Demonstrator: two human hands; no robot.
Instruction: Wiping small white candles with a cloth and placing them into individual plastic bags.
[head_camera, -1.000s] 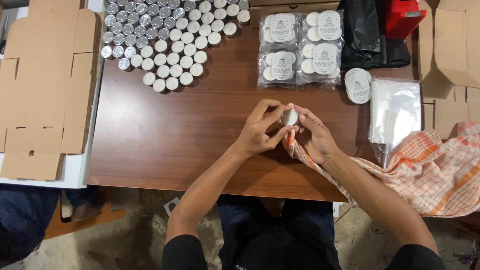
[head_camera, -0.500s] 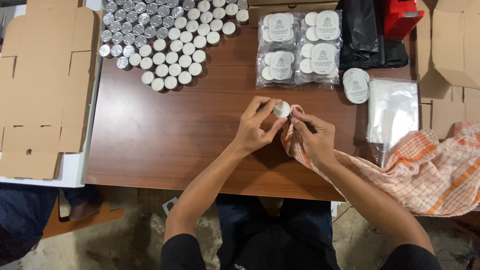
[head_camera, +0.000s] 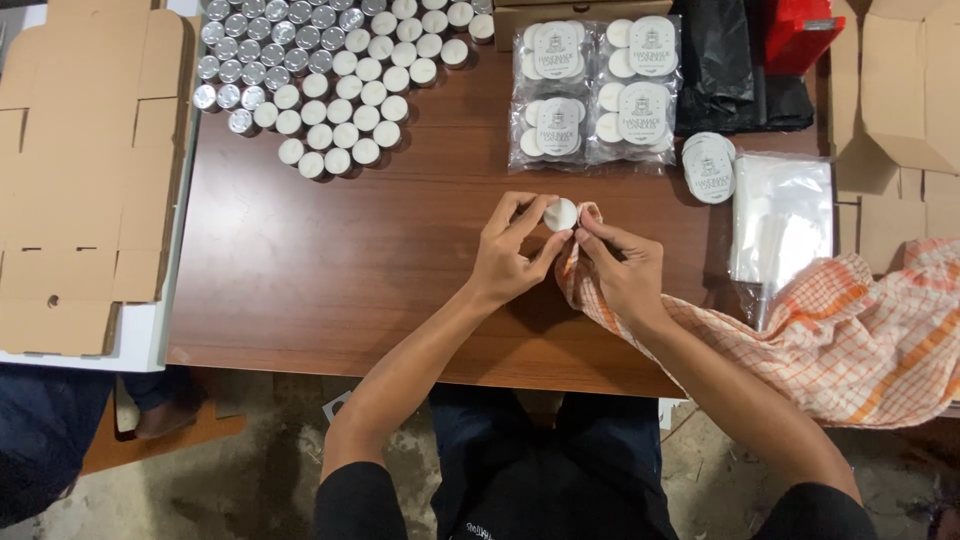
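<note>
**Candle held between both hands over the table**

The left hand pinches a small round white candle at its fingertips, thumb and fingers closed on its rim, so the candle sits just above and to the right of that palm. The right hand meets it from the other side: its fingers are closed on a fold of the orange checked cloth, and the fold is pressed against the candle's right edge. The cloth runs under the right hand and trails off past the wrist to the right, spilling over the table edge.

Both hands hover above the brown table. Well beyond the left hand, up and to its left, stands a packed cluster of loose candles, some white, some showing silver cups. Straight beyond the fingertips lie clear packs of candles with round labels. Beyond the right hand sit a short stack of labels and, beside it, a pile of clear bags. Far to the left of the left hand lies flat cardboard.
</note>
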